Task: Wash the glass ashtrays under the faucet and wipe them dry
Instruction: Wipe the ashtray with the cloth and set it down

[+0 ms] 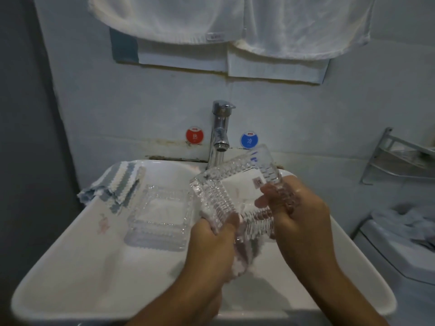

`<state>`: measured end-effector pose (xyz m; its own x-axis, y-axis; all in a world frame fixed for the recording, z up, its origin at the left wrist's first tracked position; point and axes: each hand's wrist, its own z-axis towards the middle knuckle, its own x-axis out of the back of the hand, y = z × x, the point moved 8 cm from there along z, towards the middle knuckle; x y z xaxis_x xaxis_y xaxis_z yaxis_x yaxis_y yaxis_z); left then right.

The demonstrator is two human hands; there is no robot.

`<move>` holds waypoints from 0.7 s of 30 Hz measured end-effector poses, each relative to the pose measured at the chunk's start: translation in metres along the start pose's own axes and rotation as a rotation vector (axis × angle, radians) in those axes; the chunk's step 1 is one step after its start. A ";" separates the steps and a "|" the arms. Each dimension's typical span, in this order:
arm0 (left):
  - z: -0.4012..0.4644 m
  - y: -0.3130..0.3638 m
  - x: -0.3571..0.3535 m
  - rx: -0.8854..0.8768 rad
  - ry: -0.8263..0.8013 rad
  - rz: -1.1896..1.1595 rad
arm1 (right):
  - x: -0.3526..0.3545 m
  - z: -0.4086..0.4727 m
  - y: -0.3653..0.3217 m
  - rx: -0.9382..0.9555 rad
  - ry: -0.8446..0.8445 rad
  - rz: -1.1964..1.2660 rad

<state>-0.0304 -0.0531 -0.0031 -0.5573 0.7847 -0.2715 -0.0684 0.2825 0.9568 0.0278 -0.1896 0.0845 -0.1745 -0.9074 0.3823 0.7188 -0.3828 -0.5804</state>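
Nearest: left hand (pixel 213 234) and right hand (pixel 297 208), both over the white sink (pixel 77 274). Left grip clenched on the near-left edge of a square glass ashtray (pixel 235 184), with a pale cloth (pixel 244 257) bunched beneath. Right grip grasping the ashtray's right side, fingers curled over the rim. Ashtray tilted, raised above the basin, just below the faucet (pixel 220 135). Second glass ashtray (pixel 159 220) flat in the basin, left. Striped cloth (pixel 117 187) draped over the far-left rim. Red and blue stickers on the wall, white towels (pixel 235 22) hanging above.
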 end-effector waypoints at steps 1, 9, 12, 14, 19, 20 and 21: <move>0.000 0.001 0.002 -0.018 0.016 0.000 | -0.001 0.000 0.001 -0.010 -0.029 0.027; -0.003 0.012 0.016 -0.174 0.110 -0.018 | -0.008 0.018 -0.014 0.041 -0.422 0.028; 0.000 0.012 0.019 -0.221 0.137 0.080 | -0.007 0.030 -0.021 0.057 -0.469 -0.095; 0.000 0.014 0.019 -0.252 0.148 0.120 | -0.007 0.039 -0.023 0.024 -0.539 -0.231; -0.003 0.024 0.008 -0.312 0.060 0.202 | -0.002 0.042 -0.023 -0.006 -0.622 -0.367; -0.001 0.021 0.007 -0.276 0.040 0.169 | 0.002 0.039 -0.022 0.039 -0.525 -0.380; 0.002 0.018 0.006 -0.234 0.025 0.131 | 0.007 0.035 -0.022 0.098 -0.394 -0.387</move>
<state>-0.0332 -0.0424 0.0125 -0.5943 0.7913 -0.1434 -0.1815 0.0417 0.9825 0.0344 -0.1814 0.1246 -0.1872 -0.5633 0.8047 0.7145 -0.6403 -0.2819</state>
